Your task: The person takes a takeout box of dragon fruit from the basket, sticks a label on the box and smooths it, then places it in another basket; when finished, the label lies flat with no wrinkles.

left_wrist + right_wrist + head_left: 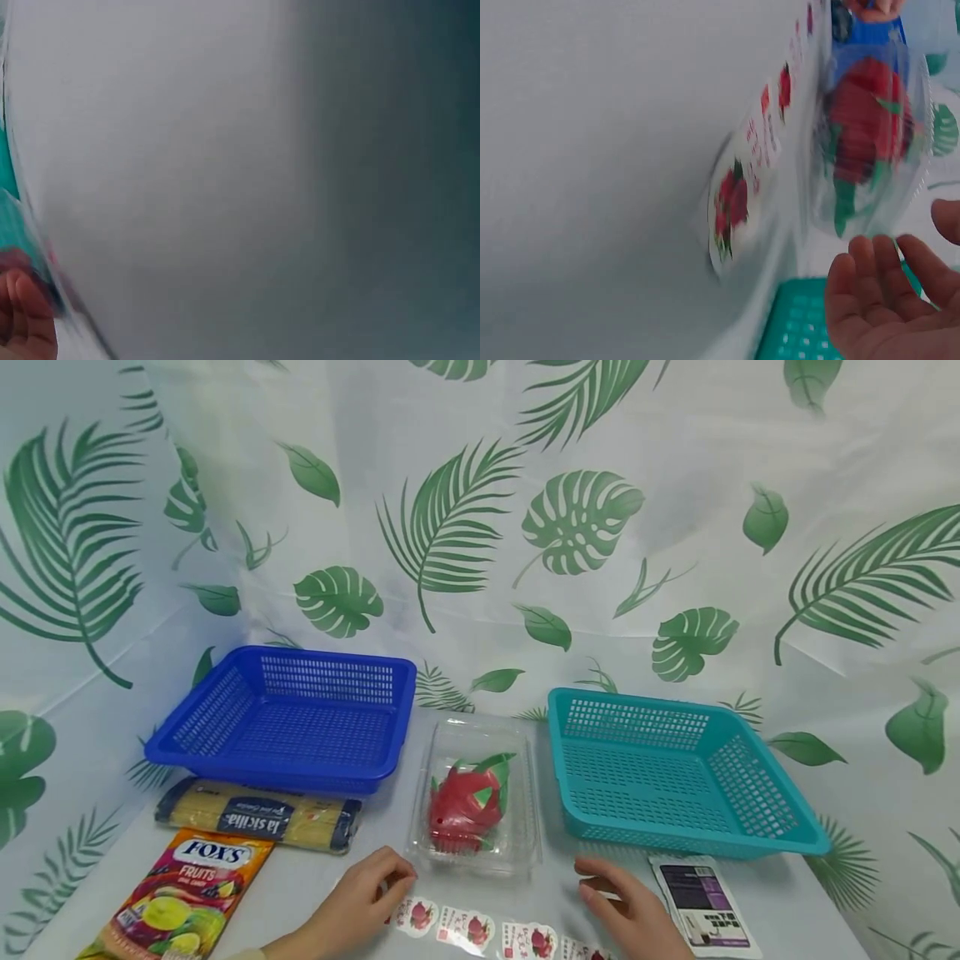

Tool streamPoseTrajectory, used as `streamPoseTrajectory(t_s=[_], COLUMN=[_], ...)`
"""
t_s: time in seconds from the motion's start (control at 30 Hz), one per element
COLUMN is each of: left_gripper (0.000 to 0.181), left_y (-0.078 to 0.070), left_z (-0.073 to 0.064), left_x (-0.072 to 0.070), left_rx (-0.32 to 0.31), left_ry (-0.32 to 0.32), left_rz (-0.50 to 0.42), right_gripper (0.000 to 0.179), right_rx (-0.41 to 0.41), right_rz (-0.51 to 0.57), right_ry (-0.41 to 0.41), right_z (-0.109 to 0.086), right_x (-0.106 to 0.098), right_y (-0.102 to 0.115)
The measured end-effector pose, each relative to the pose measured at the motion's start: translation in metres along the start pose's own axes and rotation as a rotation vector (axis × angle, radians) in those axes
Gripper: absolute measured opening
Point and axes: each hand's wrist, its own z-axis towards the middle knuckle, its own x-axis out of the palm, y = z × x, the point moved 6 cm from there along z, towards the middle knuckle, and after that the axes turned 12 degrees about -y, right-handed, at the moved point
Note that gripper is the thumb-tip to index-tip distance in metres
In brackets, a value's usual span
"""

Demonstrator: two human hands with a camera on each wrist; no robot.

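A clear plastic box (525, 839) stands in the middle of the table with a red dragon fruit (465, 806) inside, its tips green. In front of it runs a strip of dragon fruit stickers (474, 930). My left hand (367, 893) hovers over the strip's left part, fingers loosely bent around nothing. My right hand (630, 906) is right of the strip, its fingers relaxed and holding nothing. The right wrist view shows its palm (900, 322) beside the box. Only a piece of the left hand (26, 315) enters the left wrist view, at the lower left edge.
A blue basket (390, 718) stands at the back left, a teal basket (566, 777) at the back right. Left of my left hand lie a spaghetti pack (258, 816) and a Fox's candy bag (183, 893). A white and purple packet (705, 906) lies beside my right hand.
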Motion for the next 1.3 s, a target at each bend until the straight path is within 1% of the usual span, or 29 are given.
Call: streamPoseTrajectory(t_s=[0.1, 0.17, 0.27, 0.37, 0.4, 0.5, 0.57, 0.6, 0.67, 0.7, 0.73, 0.77, 0.8, 0.83, 0.9, 0.93, 1.0, 1.13, 1.23, 1.3], left_gripper=[0.009, 0.011, 0.015, 0.017, 0.018, 0.02, 0.021, 0.021, 0.022, 0.022, 0.022, 0.022, 0.022, 0.021, 0.02, 0.019, 0.018, 0.017, 0.017, 0.017], left_y=[-0.014, -0.023, -0.035, -0.048, -0.052, -0.062, -0.068, -0.071, -0.072, -0.069, -0.067, -0.064, -0.062, -0.061, -0.063, -0.067, -0.073, -0.077, -0.078, -0.076], left_z=[-0.001, -0.002, -0.001, 0.001, 0.003, 0.008, 0.011, 0.013, 0.014, 0.014, 0.014, 0.015, 0.016, 0.017, 0.02, 0.022, 0.026, 0.03, 0.033, 0.035], left_x=[0.012, 0.021, 0.036, 0.053, 0.059, 0.076, 0.087, 0.093, 0.104, 0.111, 0.115, 0.121, 0.124, 0.127, 0.131, 0.131, 0.131, 0.14, 0.148, 0.152], left_rx=[0.118, 0.161, 0.202, 0.206, 0.213, 0.207, 0.249, 0.277, 0.324, 0.343, 0.348, 0.339, 0.309, 0.284, 0.205, 0.18, 0.16, 0.195, 0.207, 0.185], left_ry=[0.099, 0.177, 0.28, 0.381, 0.403, 0.468, 0.494, 0.509, 0.545, 0.559, 0.576, 0.592, 0.609, 0.61, 0.608, 0.599, 0.572, 0.538, 0.52, 0.505], left_rz=[-0.03, -0.022, -0.008, -0.013, -0.013, 0.012, 0.048, 0.083, 0.146, 0.167, 0.194, 0.217, 0.229, 0.238, 0.233, 0.241, 0.252, 0.273, 0.278, 0.277], right_gripper=[0.038, 0.038, 0.04, 0.041, 0.041, 0.041, 0.041, 0.04, 0.04, 0.04, 0.04, 0.039, 0.039, 0.039, 0.038, 0.038, 0.036, 0.035, 0.036, 0.038], right_rx=[-0.006, -0.004, 0.014, 0.014, 0.01, -0.006, -0.017, -0.026, -0.047, -0.057, -0.064, -0.073, -0.081, -0.085, -0.086, -0.081, -0.078, -0.083, -0.083, -0.073], right_rz=[-0.067, -0.103, -0.145, -0.174, -0.183, -0.202, -0.219, -0.229, -0.249, -0.26, -0.272, -0.284, -0.293, -0.301, -0.317, -0.321, -0.328, -0.36, -0.377, -0.368], right_ry=[-0.017, -0.008, 0.007, 0.021, 0.025, 0.035, 0.041, 0.042, 0.054, 0.06, 0.068, 0.075, 0.084, 0.097, 0.115, 0.126, 0.141, 0.15, 0.15, 0.164], right_z=[-0.004, -0.006, -0.008, -0.009, -0.009, -0.01, -0.011, -0.011, -0.011, -0.011, -0.011, -0.011, -0.011, -0.01, -0.009, -0.008, -0.007, -0.006, -0.005, -0.004], right_x=[-0.01, -0.015, -0.018, -0.02, -0.02, -0.021, -0.021, -0.02, -0.02, -0.019, -0.019, -0.019, -0.019, -0.019, -0.018, -0.018, -0.017, -0.016, -0.015, -0.013], right_y=[-0.005, -0.009, -0.017, -0.022, -0.024, -0.028, -0.032, -0.033, -0.035, -0.036, -0.036, -0.037, -0.037, -0.038, -0.04, -0.041, -0.043, -0.046, -0.048, -0.05])
